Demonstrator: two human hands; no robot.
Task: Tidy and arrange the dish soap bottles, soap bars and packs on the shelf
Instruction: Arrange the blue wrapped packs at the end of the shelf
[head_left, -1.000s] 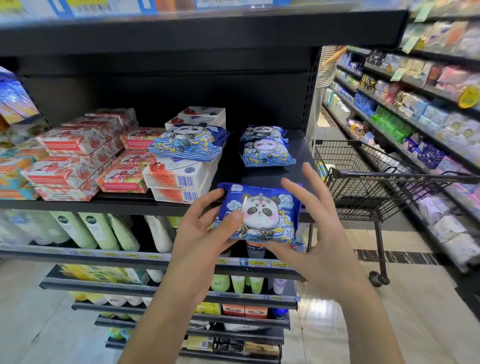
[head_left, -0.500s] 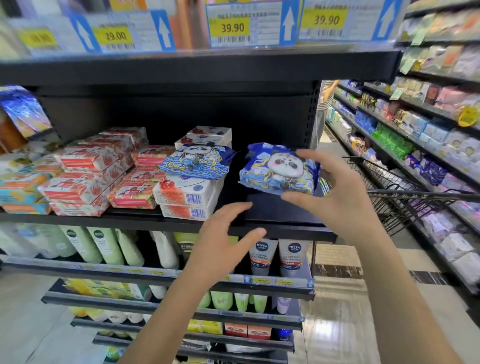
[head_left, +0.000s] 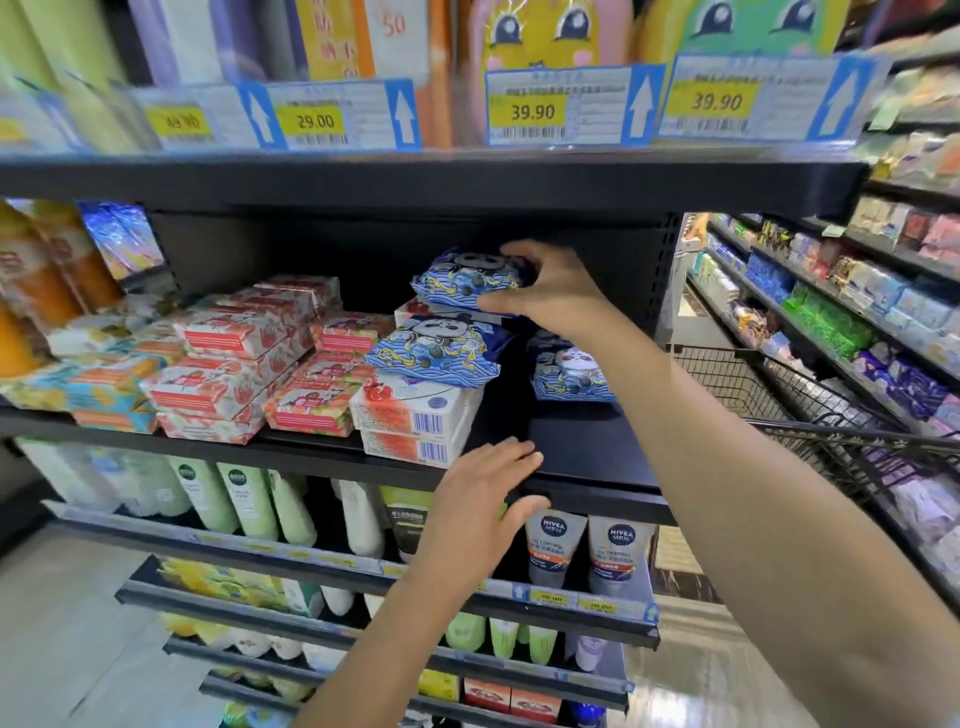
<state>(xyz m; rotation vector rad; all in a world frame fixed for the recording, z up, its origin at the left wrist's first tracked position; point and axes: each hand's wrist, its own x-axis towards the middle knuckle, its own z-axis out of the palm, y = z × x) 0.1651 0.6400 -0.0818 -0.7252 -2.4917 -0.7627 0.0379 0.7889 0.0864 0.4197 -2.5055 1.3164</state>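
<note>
My right hand (head_left: 550, 291) grips a blue panda pack (head_left: 462, 283) from its right side, holding it above the white soap boxes at the back of the black shelf (head_left: 582, 447). A second panda pack (head_left: 434, 353) lies on the stacked white soap boxes (head_left: 410, 421). A third panda pack (head_left: 569, 374) lies on the shelf to the right, partly behind my right forearm. My left hand (head_left: 480, 499) rests open on the shelf's front edge, holding nothing. Red-and-white soap bar packs (head_left: 234, 364) are stacked on the left.
A wire shopping cart (head_left: 769, 395) stands in the aisle at right. Tubes and bottles (head_left: 244, 499) fill the shelves below. Price tags (head_left: 530, 111) hang from the shelf above. Orange bottles (head_left: 41, 270) stand at far left.
My right hand carried the panda pack up and left, from beside the third pack to above the white boxes. My left hand let go earlier and now rests on the shelf edge.
</note>
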